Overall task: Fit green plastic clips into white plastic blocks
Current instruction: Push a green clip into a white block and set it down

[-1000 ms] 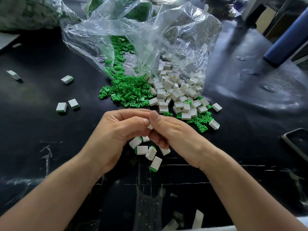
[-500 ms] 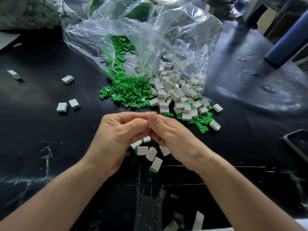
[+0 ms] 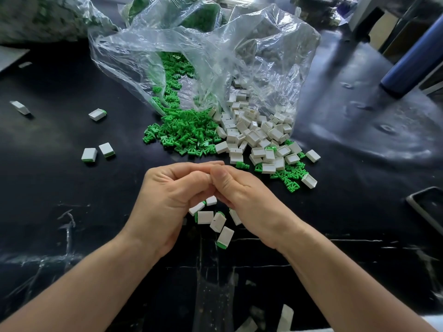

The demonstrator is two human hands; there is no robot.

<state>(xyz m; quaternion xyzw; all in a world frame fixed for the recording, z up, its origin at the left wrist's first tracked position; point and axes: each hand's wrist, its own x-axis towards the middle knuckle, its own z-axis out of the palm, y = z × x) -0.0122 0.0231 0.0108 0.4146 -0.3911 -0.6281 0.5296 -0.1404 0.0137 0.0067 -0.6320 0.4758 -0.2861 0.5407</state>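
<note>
Over the black tabletop's [image 3: 72, 212] centre, left hand [image 3: 172, 195] and right hand [image 3: 242, 195] meet with curled fingers; any pinched piece is hidden. Small green plastic clips [image 3: 184, 133] and white rectangular plastic blocks [image 3: 254, 135] heap at twelve o'clock.

Glossy black table [image 3: 359, 212] (scuffed white in places) catching daylight
</note>
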